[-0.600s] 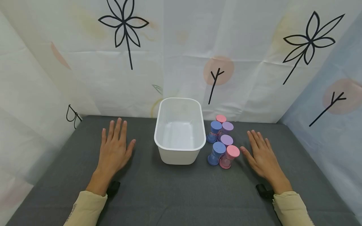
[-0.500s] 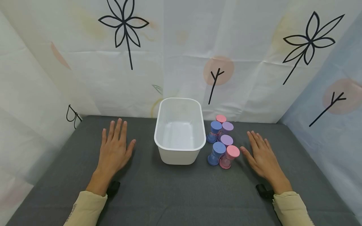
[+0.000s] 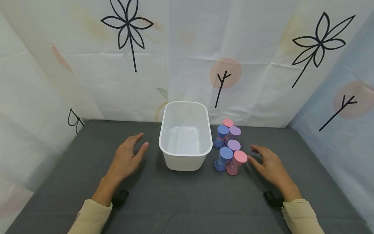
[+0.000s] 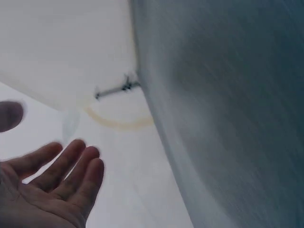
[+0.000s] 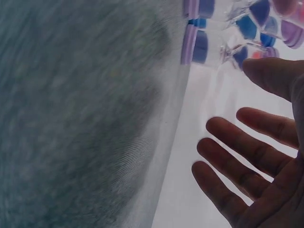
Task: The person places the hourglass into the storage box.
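Just right of the white bin sits a cluster of small sand timers with blue, purple and pink caps; the nearest are a blue sand timer (image 3: 224, 158) and a pink sand timer (image 3: 237, 162). My right hand (image 3: 270, 167) is beside the pink one, thumb tip close to its cap, fingers bent slightly and holding nothing. In the right wrist view, a sand timer (image 5: 205, 47) with a purple end shows beyond the thumb. To the bin's left, my left hand (image 3: 124, 161) hovers with thumb and fingers spread apart, nothing between them.
The white bin (image 3: 187, 162) stands in the middle of the grey-covered table (image 3: 187, 201), with nothing visible inside it. A patterned cloth backdrop (image 3: 187, 58) rises behind the table and along both sides.
Both hands lay flat with fingers straight. The left hand has turned thumb-up and moved toward the bin, and the right hand's fingers have bent and drawn back. The sand timers stay put.
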### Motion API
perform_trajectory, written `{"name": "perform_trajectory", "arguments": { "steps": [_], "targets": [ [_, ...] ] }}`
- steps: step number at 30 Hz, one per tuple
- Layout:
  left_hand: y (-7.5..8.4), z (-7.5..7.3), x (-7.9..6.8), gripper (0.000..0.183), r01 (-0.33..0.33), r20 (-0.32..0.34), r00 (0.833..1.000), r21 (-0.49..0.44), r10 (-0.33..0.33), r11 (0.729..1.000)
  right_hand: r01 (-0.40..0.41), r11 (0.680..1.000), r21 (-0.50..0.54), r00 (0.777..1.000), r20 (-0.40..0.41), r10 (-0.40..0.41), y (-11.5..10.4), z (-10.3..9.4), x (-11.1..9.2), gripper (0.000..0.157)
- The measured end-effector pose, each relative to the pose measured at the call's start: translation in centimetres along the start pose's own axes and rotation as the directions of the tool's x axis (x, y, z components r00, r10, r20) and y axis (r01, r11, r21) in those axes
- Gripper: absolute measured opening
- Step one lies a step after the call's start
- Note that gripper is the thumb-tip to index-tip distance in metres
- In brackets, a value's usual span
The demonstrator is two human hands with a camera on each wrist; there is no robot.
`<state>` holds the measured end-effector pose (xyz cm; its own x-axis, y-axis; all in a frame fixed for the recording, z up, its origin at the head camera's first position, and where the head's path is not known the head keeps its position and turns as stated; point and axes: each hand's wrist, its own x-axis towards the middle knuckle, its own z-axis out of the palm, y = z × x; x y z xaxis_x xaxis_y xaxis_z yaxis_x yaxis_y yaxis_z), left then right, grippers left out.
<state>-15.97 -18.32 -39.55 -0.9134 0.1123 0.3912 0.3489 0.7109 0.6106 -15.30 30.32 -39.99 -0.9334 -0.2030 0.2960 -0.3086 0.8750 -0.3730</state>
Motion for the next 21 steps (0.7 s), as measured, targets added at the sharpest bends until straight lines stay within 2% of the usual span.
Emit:
{"name": "perform_trajectory", "arguments": {
  "steps": [2, 5, 12, 15, 18, 21],
  "targets": [
    [1.0, 0.1, 0.0, 0.057, 0.0, 0.0, 1.0, -0.106, 0.0, 0.994, 0.01, 0.999, 0.052, 1.0, -0.008, -0.009, -0.1, -0.1, 0.1, 0.049],
    [2.6, 0.1, 0.1, 0.064, 0.013, 0.023, 1.0, -0.201, -0.008, 0.98, -0.007, 0.993, 0.115, 1.0, -0.009, 0.008, -0.4, -0.2, 0.1, 0.047],
    [5.6, 0.6, 1.1, 0.093, 0.095, 0.174, 0.983, -0.222, -0.057, 0.97, -0.039, 0.981, 0.188, 0.999, -0.013, 0.042, -0.8, -0.5, 0.0, 0.042],
    [6.4, 1.0, 2.0, 0.1, 0.066, 0.195, 0.981, -0.252, -0.016, 0.966, -0.051, 0.975, 0.217, 0.999, 0.005, 0.051, -0.8, -0.6, 0.0, 0.041],
    [6.9, 1.5, 2.7, 0.104, 0.001, 0.182, 0.982, -0.288, 0.054, 0.958, -0.045, 0.967, 0.252, 0.999, 0.013, 0.044, -0.9, -0.7, 0.0, 0.04],
    [7.0, 2.0, 3.1, 0.108, -0.042, 0.171, 0.981, -0.287, 0.095, 0.957, -0.034, 0.962, 0.271, 0.999, 0.007, 0.033, -1.1, -0.8, -0.1, 0.038]
  ]
}}
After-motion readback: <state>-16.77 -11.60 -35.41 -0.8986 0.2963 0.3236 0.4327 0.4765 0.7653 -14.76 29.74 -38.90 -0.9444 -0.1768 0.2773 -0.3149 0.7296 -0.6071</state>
